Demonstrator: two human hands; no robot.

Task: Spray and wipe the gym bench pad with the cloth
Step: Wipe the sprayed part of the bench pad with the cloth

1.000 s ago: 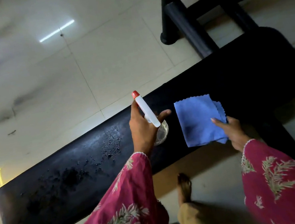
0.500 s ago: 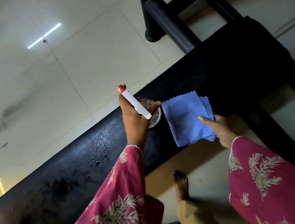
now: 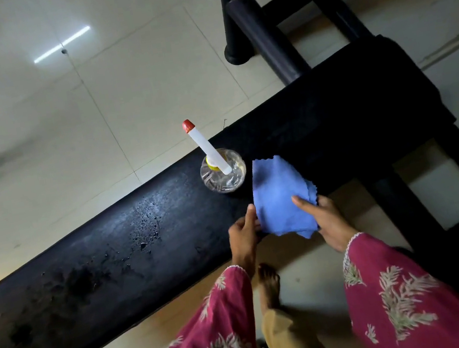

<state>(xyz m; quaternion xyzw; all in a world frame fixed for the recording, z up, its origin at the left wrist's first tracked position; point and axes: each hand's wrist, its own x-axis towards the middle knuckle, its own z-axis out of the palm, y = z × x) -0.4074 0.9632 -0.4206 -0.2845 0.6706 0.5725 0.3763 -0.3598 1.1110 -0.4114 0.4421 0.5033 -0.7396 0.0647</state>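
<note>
Where droplets (image 3: 147,221) bead, pad (image 3: 68,292) looks glossy — vinyl, perhaps.

No readable text anywhere — no labels, brands, numbers or signs.

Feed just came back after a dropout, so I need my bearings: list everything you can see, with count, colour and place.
bench pad: one, black, diagonal from lower left to upper right
spray bottle: one, clear with white sprayer and red tip, upright on the pad, unheld
cloth: one, blue, over the pad's near edge, right of the bottle
droplets: many, on the pad left of the bottle
frame: one, black, beyond the pad
floor: pale tiles, around the bench
foot: one, bare, on the floor
sleeves: two, pink, leaf print, bottom
left hand: holds the cloth's left edge
right hand: holds the cloth's right side
</note>
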